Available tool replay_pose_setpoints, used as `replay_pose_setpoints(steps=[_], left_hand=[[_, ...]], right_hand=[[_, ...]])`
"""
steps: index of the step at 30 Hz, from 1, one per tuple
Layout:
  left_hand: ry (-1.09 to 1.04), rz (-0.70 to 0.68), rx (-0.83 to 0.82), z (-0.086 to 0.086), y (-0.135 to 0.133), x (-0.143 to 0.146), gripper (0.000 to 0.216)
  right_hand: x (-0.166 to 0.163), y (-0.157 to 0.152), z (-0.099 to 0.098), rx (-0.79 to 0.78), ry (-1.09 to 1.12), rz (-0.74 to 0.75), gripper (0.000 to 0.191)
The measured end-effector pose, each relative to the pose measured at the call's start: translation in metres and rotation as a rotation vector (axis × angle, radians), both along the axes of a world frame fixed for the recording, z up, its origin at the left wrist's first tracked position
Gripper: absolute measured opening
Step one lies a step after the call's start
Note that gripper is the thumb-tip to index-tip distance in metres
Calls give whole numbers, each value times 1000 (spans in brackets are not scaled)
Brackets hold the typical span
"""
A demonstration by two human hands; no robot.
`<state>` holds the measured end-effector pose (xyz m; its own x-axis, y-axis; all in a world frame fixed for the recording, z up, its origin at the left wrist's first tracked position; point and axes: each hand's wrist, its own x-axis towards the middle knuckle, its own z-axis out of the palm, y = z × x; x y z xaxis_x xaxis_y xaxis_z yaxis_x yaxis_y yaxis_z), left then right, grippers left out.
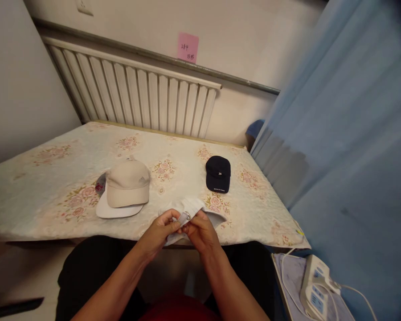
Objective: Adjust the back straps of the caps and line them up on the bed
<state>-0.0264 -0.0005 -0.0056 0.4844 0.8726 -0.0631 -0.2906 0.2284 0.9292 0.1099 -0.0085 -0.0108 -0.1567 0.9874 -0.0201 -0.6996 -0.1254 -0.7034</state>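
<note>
The room is evenly and rather dimly lit, with a warm cast — the light seems to come from overhead, though no lamp shows. Shadows are soft: a faint one under the beige cap (127, 187), a broader grey patch on the blue curtain (347, 147). There is no glare. The wide lens bends the radiator (133, 96) and table (36, 196) edges, and the top right corner darkens — detail there is slightly smeared.

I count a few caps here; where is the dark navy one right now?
The navy cap lies on the floral tablecloth, toward the table's right side, beyond the white cap in the hands and right of the beige cap.
</note>
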Motion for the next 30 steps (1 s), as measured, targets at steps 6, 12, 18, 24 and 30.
replay_pose_setpoints(steps=[6, 12, 18, 24, 30], left_hand=[[4, -9, -13, 0, -4, 1, 12], [-43, -10, -82, -1, -5, 2, 16], [-67, -16, -102, -5, -4, 1, 15], [-88, -17, -116, -5, -4, 2, 12], [-73, -31, -123, -5, -6, 3, 13]], right_hand=[[3, -3, 1, -1, 62, -2, 20], [5, -3, -4, 31, 92, 61, 28], [9, 2, -18, 77, 75, 121, 29], [12, 1, -19, 99, 98, 154, 23], [11, 0, -19, 50, 54, 146, 25]])
